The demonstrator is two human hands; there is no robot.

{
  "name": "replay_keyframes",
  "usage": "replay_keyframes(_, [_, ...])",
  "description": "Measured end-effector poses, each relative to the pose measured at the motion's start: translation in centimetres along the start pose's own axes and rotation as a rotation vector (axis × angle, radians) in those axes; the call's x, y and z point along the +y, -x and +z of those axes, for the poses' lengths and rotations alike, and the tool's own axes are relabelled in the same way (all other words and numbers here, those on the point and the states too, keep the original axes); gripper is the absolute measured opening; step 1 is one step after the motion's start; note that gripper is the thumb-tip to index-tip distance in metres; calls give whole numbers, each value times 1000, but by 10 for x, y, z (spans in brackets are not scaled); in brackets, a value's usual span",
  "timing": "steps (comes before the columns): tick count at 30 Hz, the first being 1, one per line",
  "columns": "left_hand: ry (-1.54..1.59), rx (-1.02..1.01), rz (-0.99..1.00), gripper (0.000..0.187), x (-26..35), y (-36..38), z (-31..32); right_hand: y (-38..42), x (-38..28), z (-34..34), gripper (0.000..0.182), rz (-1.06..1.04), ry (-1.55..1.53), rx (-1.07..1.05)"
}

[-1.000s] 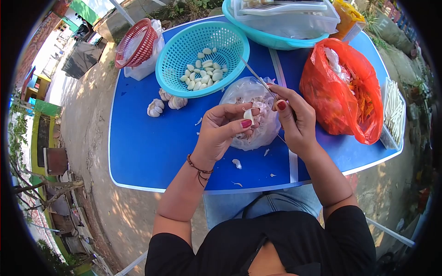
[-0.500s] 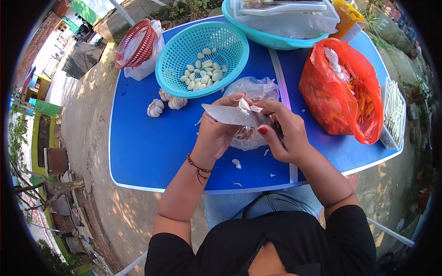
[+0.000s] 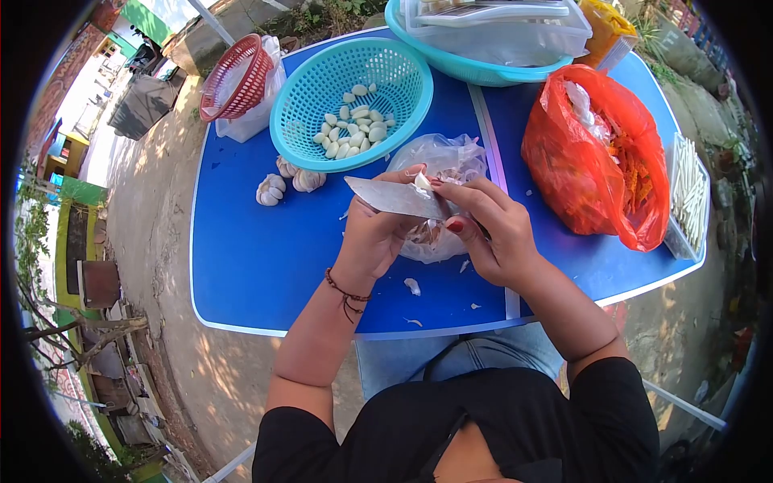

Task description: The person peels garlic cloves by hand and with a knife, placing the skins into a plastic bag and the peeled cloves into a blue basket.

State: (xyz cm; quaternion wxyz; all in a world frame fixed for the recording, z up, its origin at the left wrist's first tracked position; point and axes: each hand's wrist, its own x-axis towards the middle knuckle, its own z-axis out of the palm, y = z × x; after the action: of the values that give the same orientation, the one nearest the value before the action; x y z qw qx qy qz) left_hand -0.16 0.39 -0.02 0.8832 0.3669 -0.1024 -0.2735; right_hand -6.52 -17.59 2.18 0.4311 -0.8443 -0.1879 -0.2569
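A small white garlic clove [image 3: 423, 182] is pinched in the fingers of my left hand [image 3: 377, 221], just above the blade. My right hand [image 3: 493, 227] grips a knife [image 3: 394, 198], its handle mostly hidden by the fingers and its wide blade pointing left. Both hands are over a clear plastic bag [image 3: 439, 245] with peelings in it. Several peeled cloves [image 3: 354, 133] lie in a turquoise basket [image 3: 415, 88]. Whole garlic bulbs [image 3: 270, 190] rest on the blue table [image 3: 250, 266], left of my hands and below the basket. Bits of peel [image 3: 412, 286] lie near the front edge.
A red plastic bag [image 3: 564, 173] with orange-red contents stands on the right, beside a box of white sticks [image 3: 688, 189]. At the back are a turquoise basin [image 3: 475, 74] holding a clear container [image 3: 515, 40], and a yellow packet [image 3: 604, 32]. A red basket [image 3: 256, 76] stands back left.
My right fingers have shifted at the clove, and the bit of skin seen beside it earlier no longer shows there. The knife has moved slightly left.
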Motion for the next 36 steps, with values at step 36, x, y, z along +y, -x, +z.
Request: replay_keyframes(36, [-55, -7, 7, 40, 0, 1, 2, 2, 8, 0, 47, -29, -103, 27])
